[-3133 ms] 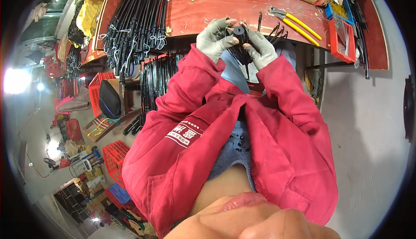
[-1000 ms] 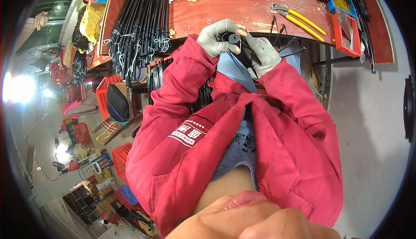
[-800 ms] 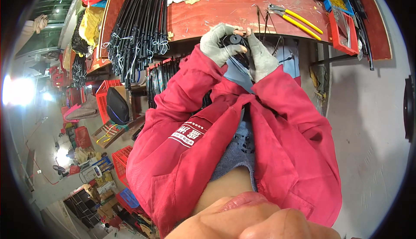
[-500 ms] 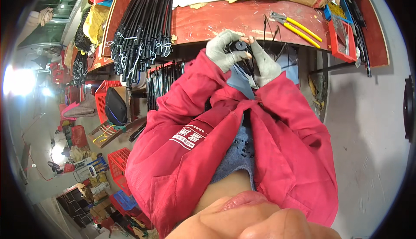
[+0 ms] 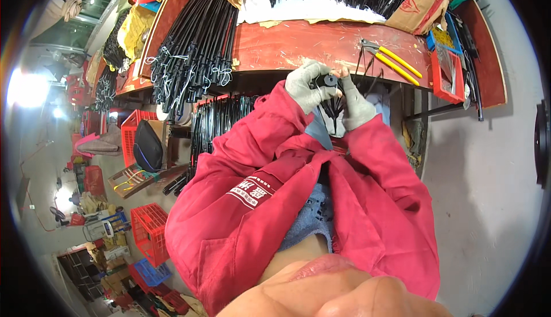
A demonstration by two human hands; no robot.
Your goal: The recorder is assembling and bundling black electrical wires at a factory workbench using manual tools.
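You wear a red work jacket w/ long sleeves, a bit creased, and a white printed mark on the left side of chest. Under it shows a blue-grey knitted top. Both hands, left hand [image 5: 306, 84] & right hand [image 5: 354, 100], have light grey knit gloves, fingertips partly open.

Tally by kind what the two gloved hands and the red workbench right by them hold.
Grey work gloves: 2, left hand and right hand
Small black round part with thin black ribs hanging from it, held between both hands: 1
Yellow-handled pliers on the red workbench: 1
Total: 4
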